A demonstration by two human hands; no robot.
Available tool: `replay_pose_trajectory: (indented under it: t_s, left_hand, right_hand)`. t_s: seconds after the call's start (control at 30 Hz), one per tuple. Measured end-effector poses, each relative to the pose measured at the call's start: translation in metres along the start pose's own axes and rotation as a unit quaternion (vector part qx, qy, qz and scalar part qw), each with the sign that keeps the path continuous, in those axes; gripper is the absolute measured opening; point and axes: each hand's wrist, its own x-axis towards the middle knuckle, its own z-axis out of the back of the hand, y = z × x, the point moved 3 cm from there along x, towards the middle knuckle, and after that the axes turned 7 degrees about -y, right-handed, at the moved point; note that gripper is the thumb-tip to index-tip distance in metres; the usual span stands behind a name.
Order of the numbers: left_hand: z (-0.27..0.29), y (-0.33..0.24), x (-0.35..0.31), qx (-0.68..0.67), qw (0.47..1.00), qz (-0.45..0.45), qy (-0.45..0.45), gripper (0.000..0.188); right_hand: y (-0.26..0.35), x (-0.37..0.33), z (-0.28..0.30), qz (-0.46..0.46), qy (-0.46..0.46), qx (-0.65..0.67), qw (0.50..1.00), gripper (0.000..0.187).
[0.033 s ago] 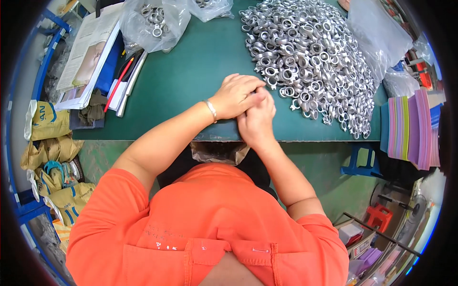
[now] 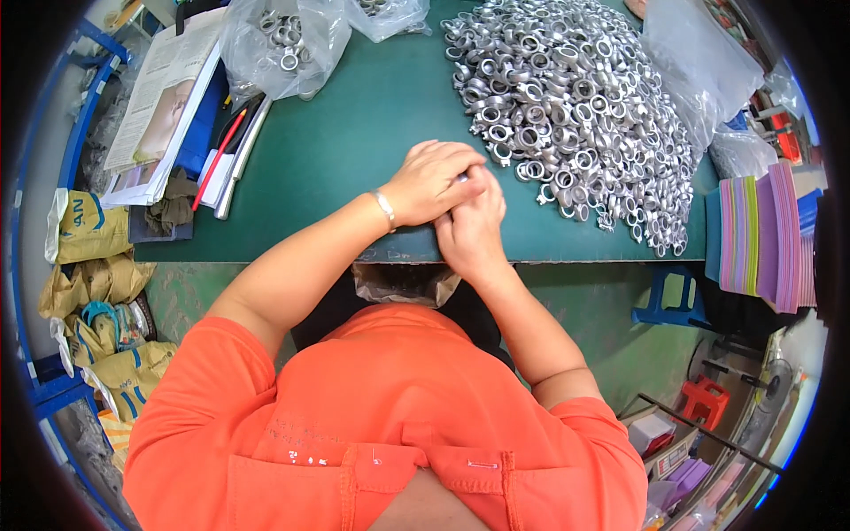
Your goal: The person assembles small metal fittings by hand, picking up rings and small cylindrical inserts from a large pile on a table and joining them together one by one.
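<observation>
Green tbl (image 2: 359, 119); L hand (image 2: 430, 184) over R hand (image 2: 475, 223); forearms (image 2: 301, 243) angled inward

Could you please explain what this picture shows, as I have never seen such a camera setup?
There is no machine here, only a person's two bare hands. A fisheye camera on the person's head looks down, so straight edges look bent. The left hand lies partly over the right hand at the near edge of a green table; what they hold is mostly hidden. A heap of silvery rings lies to the right, with a clear bag of similar parts far left.
</observation>
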Motion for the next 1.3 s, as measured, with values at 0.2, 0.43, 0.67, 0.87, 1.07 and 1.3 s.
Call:
replay_pose_trajectory:
  t_s: [0.2, 0.43, 0.67, 0.87, 1.07, 1.3]
  left_hand:
    - [0.018, -0.008, -0.048, 0.084, 0.996, 0.004, 0.019, 0.075]
    - [0.016, -0.021, -0.058, 0.155, 0.987, 0.043, 0.001, 0.078]
    - [0.033, -0.033, -0.050, -0.398, 0.860, 0.276, -0.160, 0.028]
    - [0.032, -0.033, -0.069, -0.582, 0.736, 0.319, -0.133, 0.018]
    - [0.031, -0.038, -0.089, -0.630, 0.695, 0.307, -0.160, 0.018]
    - [0.033, -0.036, -0.102, -0.578, 0.734, 0.319, -0.158, 0.016]
  right_hand:
    - [-0.017, 0.004, 0.031, 0.060, -0.081, 0.080, 0.992, 0.025]
    - [-0.059, 0.053, 0.057, 0.045, -0.161, -0.280, 0.945, 0.019]
    - [0.002, 0.021, 0.055, 0.024, -0.006, 0.199, 0.980, 0.021]
    - [0.017, -0.004, 0.040, -0.073, 0.010, 0.427, 0.901, 0.037]
    - [0.024, -0.010, 0.033, -0.077, 0.060, 0.435, 0.895, 0.032]
    - [0.025, -0.019, 0.029, -0.105, 0.054, 0.444, 0.888, 0.030]
